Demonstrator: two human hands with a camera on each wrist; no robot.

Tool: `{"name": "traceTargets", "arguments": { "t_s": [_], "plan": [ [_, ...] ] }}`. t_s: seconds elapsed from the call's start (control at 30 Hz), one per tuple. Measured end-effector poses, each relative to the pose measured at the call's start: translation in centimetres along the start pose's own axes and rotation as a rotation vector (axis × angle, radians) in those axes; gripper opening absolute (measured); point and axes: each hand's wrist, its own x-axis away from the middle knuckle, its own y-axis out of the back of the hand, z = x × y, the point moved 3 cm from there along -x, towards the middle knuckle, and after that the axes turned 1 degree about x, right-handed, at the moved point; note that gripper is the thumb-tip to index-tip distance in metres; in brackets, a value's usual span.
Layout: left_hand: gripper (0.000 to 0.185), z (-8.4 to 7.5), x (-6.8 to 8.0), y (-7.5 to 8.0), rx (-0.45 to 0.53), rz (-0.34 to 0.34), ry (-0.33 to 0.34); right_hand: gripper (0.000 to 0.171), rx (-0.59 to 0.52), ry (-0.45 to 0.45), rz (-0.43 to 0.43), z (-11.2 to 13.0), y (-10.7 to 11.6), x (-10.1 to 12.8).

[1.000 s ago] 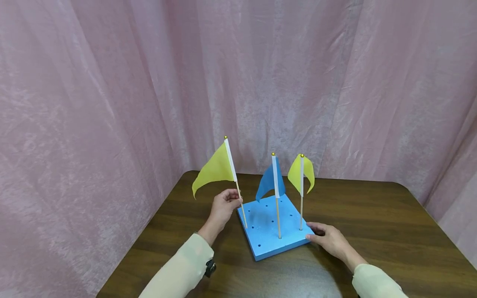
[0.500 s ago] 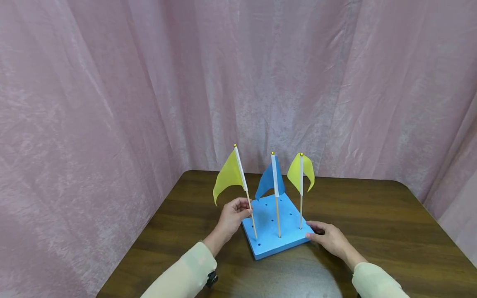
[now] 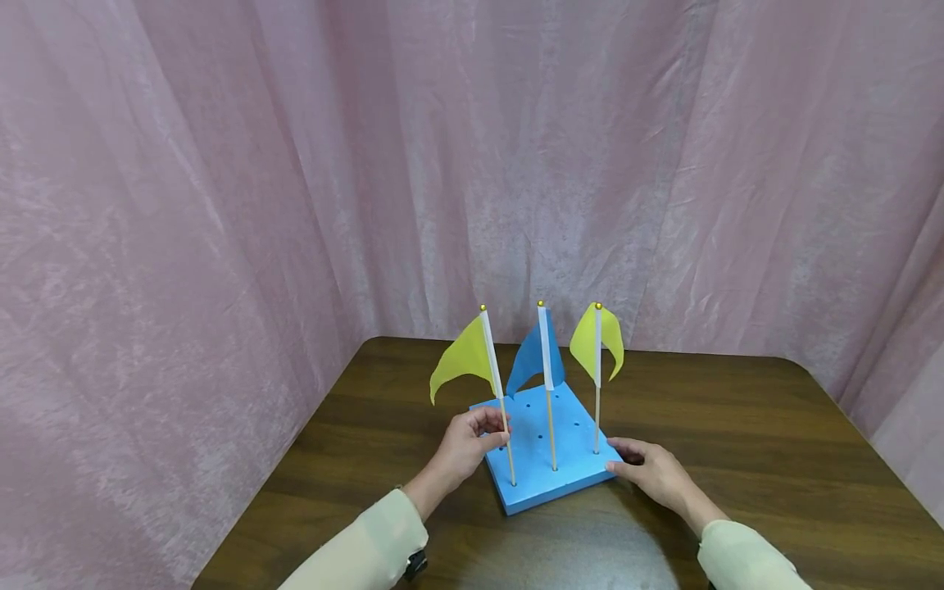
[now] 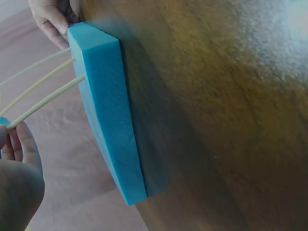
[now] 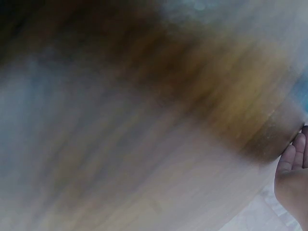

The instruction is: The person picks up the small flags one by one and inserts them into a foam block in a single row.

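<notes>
My left hand (image 3: 463, 447) pinches the thin wooden stick of a yellow pennant flag (image 3: 466, 360). The stick leans slightly left, its lower end at the front-left hole of a blue pegboard block (image 3: 527, 459). In the left wrist view that stick (image 4: 53, 98) meets the block's (image 4: 110, 106) holed face; how deep it sits cannot be told. A blue flag (image 3: 527, 360) and a second yellow flag (image 3: 586, 344) stand in holes along the same front row. At the block's right corner, my right hand (image 3: 656, 475) grips the edge between thumb and fingers.
The block rests on a dark brown wooden table (image 3: 737, 459) with rounded far corners. Pink curtains (image 3: 472, 164) hang behind and beside it. Bare holes show in the block's middle and back. The right wrist view is mostly blurred.
My left hand has brought the yellow flag right and towards me, lowering its stick's end from the block's left edge to the front-left hole. The right hand and block have stayed put.
</notes>
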Motion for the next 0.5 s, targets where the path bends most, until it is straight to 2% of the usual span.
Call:
{"name": "traceTargets", "arguments": {
  "t_s": [0.33, 0.5],
  "plan": [
    [0.016, 1.0, 0.8, -0.3, -0.004, 0.08, 0.042, 0.052, -0.014, -0.007, -0.005, -0.1, -0.2, 0.1],
    [0.019, 1.4, 0.9, -0.4, -0.004, 0.094, 0.064, 0.052, -0.012, -0.007, -0.006, -0.1, -0.2, 0.1]
  ]
}}
